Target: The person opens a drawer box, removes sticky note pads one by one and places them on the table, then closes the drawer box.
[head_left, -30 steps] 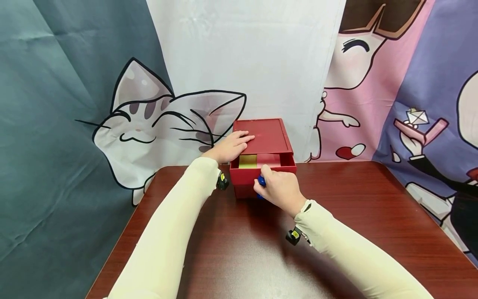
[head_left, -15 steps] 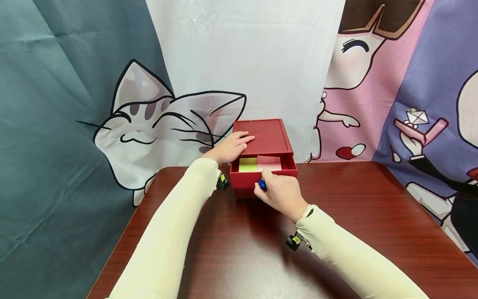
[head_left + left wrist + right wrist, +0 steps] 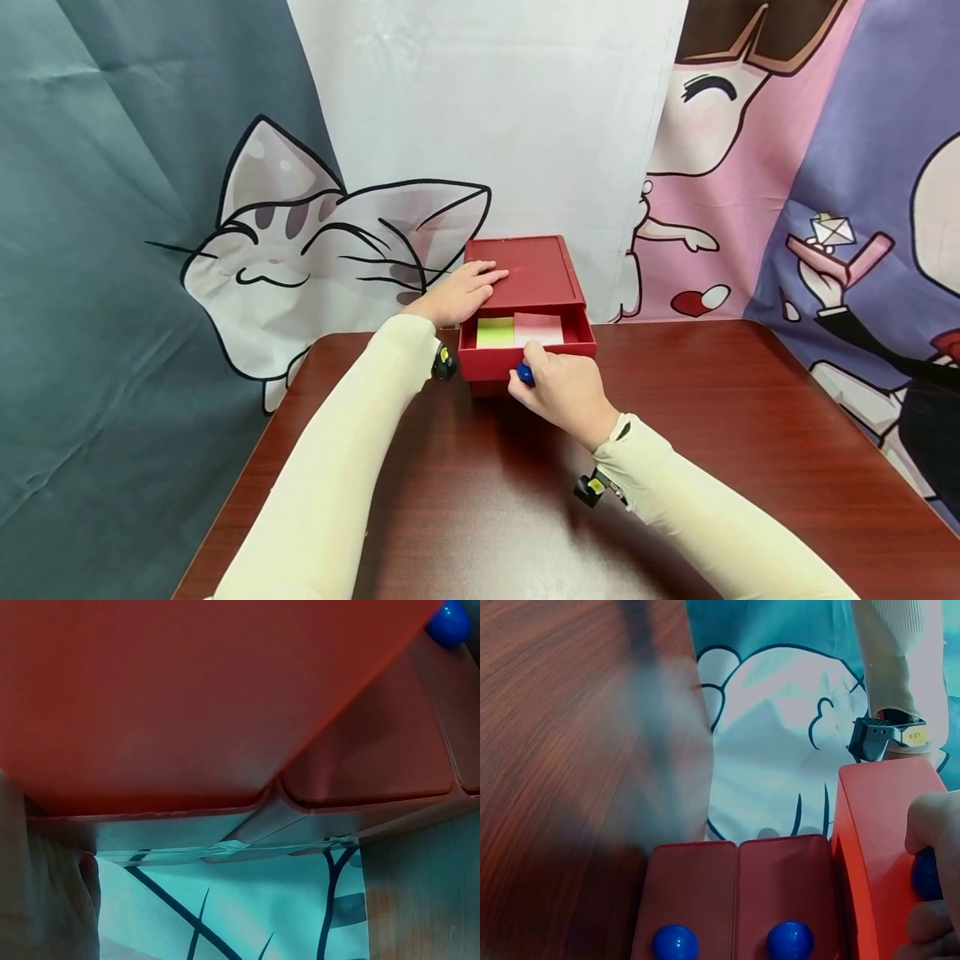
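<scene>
A small red drawer cabinet (image 3: 532, 271) stands at the back of the table, its top drawer (image 3: 487, 364) pulled partway out. My left hand (image 3: 456, 297) rests on the left of the cabinet's top, fingers extended. With curled fingers my right hand (image 3: 566, 387) grips the blue knob (image 3: 526, 372) on the top drawer's front. Inside that drawer lie a yellow-green pad (image 3: 495, 332) and a pink pad (image 3: 538, 330), side by side. In the right wrist view the right hand (image 3: 941, 847) partly hides the knob (image 3: 927, 874).
Two lower drawers (image 3: 690, 881) with blue knobs (image 3: 790, 941) stay closed in the right wrist view. The brown table (image 3: 480, 500) stretches in front of the cabinet. A printed cloth backdrop (image 3: 480, 108) hangs close behind it.
My right hand has drawn the top drawer further out toward me, uncovering more of both pads. The left hand has stayed on the cabinet's top.
</scene>
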Motion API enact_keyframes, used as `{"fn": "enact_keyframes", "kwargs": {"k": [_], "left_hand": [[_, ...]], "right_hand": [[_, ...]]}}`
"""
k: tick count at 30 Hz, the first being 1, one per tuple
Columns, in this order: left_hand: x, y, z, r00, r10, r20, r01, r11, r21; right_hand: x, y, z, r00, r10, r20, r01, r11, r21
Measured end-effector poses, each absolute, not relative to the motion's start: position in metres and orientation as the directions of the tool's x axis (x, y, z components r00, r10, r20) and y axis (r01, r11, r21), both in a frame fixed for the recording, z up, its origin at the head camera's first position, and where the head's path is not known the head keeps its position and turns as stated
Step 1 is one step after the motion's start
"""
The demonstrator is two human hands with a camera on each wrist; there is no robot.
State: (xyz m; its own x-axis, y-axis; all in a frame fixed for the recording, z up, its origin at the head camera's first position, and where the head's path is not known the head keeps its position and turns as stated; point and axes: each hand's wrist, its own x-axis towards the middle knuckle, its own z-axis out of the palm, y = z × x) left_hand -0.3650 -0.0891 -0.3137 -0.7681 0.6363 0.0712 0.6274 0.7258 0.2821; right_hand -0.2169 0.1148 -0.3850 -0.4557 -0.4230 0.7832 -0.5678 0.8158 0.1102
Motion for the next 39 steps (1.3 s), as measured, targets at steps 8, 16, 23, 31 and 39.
{"fn": "enact_keyframes", "kwargs": {"k": [8, 16, 23, 31, 39], "left_hand": [[-0.366, -0.087, -0.314, -0.762, 0.642, 0.084, 0.637, 0.719, 0.277], [-0.365, -0.088, -0.314, -0.769, 0.633, 0.083, 0.630, 0.732, 0.260], [-0.365, -0.088, -0.314, -0.778, 0.624, 0.079, 0.619, 0.738, 0.269], [-0.365, -0.089, -0.315, -0.782, 0.618, 0.080, 0.615, 0.744, 0.263], [-0.366, -0.088, -0.316, -0.784, 0.615, 0.084, 0.613, 0.747, 0.258]], "right_hand": [[-0.212, 0.116, -0.384, -0.461, -0.426, 0.778, -0.563, 0.819, 0.114], [-0.209, 0.116, -0.384, -0.450, -0.439, 0.778, -0.577, 0.807, 0.122], [-0.206, 0.116, -0.384, -0.432, -0.442, 0.786, -0.586, 0.800, 0.128], [-0.200, 0.115, -0.383, -0.430, -0.451, 0.782, -0.583, 0.800, 0.141], [-0.194, 0.116, -0.383, -0.434, -0.461, 0.774, -0.582, 0.799, 0.150]]}}
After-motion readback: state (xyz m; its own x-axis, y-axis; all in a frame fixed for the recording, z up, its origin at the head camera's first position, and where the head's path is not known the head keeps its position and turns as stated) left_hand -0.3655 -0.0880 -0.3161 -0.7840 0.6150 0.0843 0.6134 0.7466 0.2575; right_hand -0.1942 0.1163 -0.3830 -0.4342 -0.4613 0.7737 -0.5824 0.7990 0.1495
